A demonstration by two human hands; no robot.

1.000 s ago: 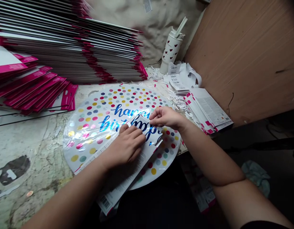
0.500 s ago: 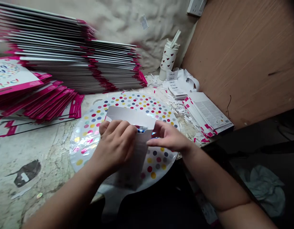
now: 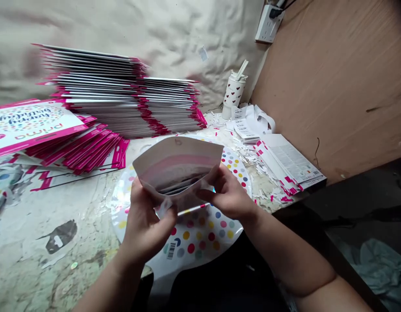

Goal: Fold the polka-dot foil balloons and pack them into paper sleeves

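We hold the card sleeve [image 3: 177,169] open between both grips: the left grip [image 3: 146,227] is clamped on its lower edge and the right grip [image 3: 228,195] pinches the opposite side, spreading the mouth. The dotted foil balloon [image 3: 200,234] lies below the grips; stacked packs [image 3: 122,104] sit beyond.

Stacked pink-edged card sleeves [image 3: 122,104], heart-print tumbler [image 3: 233,93], wall socket [image 3: 268,26]

Middle of balloon [image 3: 193,234] hidden behind card sleeve [image 3: 177,167]
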